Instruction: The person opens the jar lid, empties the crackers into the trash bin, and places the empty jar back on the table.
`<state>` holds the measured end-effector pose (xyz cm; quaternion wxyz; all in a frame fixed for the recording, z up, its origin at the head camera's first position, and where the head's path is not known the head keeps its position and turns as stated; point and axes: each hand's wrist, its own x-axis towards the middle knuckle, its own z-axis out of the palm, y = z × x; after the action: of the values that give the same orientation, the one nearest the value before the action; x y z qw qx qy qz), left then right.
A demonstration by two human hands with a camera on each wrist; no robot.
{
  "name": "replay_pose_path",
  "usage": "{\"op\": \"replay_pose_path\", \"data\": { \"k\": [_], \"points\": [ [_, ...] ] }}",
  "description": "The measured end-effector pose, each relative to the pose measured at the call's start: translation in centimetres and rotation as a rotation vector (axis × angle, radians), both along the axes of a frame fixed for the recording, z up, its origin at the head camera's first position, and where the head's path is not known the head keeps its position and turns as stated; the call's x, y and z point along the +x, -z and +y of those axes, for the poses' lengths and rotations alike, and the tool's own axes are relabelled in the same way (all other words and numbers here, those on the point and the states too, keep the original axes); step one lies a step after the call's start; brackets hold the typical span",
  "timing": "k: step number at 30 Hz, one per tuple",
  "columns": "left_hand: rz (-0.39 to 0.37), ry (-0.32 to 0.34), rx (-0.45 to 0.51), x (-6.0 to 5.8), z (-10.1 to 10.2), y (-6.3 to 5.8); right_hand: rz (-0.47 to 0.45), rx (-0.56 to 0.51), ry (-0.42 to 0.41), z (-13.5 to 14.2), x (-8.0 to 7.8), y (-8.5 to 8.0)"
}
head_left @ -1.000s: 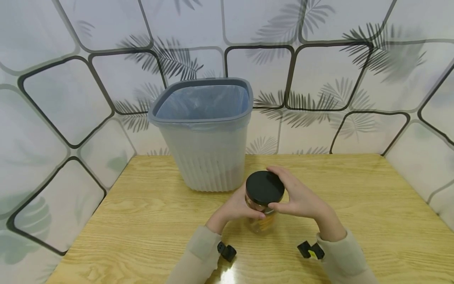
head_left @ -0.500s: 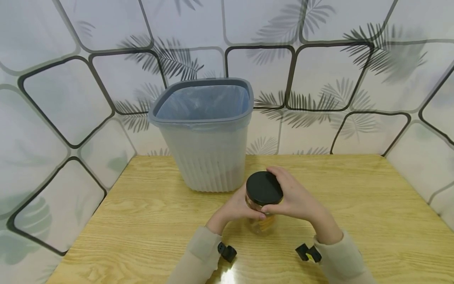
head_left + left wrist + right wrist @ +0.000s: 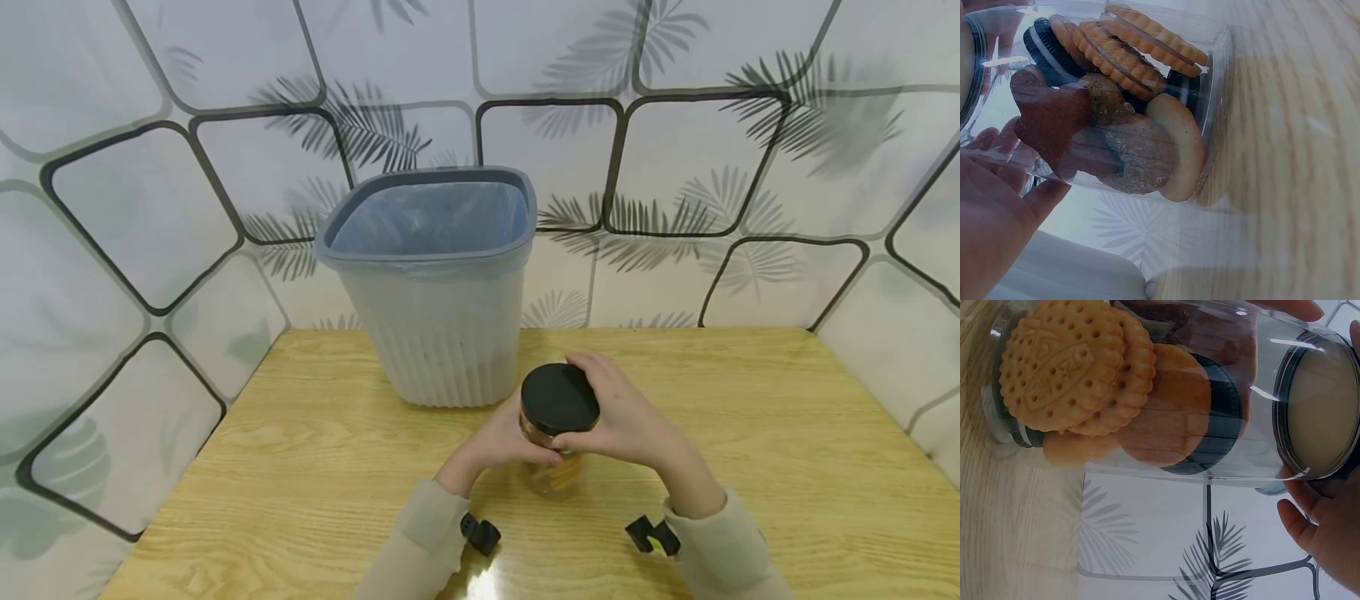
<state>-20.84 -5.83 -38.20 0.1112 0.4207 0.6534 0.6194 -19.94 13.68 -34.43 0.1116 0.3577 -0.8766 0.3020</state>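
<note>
One wooden table [image 3: 300,467] carries a bin [image 3: 442,333], and in front of that bin, toward its right, stands an upright jar [image 3: 550,482]. Handling it well probably means having the jar's base flat on the wood, clear of the bin, so that nothing wobbles or knocks. The left hand [image 3: 501,433], on the side nearer the bin, is wrapped round the jar's upper body; its hold should be firm without hard squeezing, since the clear wall looks smooth and may slip. The right hand [image 3: 633,421], on the side away from the bin, is clamped on the lid [image 3: 560,397], fingers at the edge toward the back wall and thumb at the near edge. An even, level pinch would likely guard against tipping the lid.

The jar itself is see-through and roughly cylindrical, with streaks of glare and biscuits filling its lower part. Its lid is round, flat and black on top. Among the contents are golden scalloped biscuits [image 3: 1060,369] with a stamped pattern, a reddish-brown piece [image 3: 1050,119] with a pointed outline, and a dark sandwich biscuit [image 3: 1047,47].
</note>
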Motion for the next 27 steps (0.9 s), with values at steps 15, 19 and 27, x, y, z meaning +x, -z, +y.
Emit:
{"op": "replay_pose_path", "data": {
  "k": [15, 19, 27],
  "points": [
    [-0.003, -0.001, 0.000, -0.2, -0.1, 0.3, 0.011, -0.029, -0.052, 0.2, -0.2, 0.0],
    [0.012, -0.009, -0.012, -0.9, -0.1, 1.3, 0.000, -0.034, -0.071, 0.3, -0.2, 0.0],
    [0.004, 0.002, -0.006, -0.1, -0.2, 0.4, -0.004, -0.050, -0.116, 0.5, -0.2, 0.1]
  ]
}}
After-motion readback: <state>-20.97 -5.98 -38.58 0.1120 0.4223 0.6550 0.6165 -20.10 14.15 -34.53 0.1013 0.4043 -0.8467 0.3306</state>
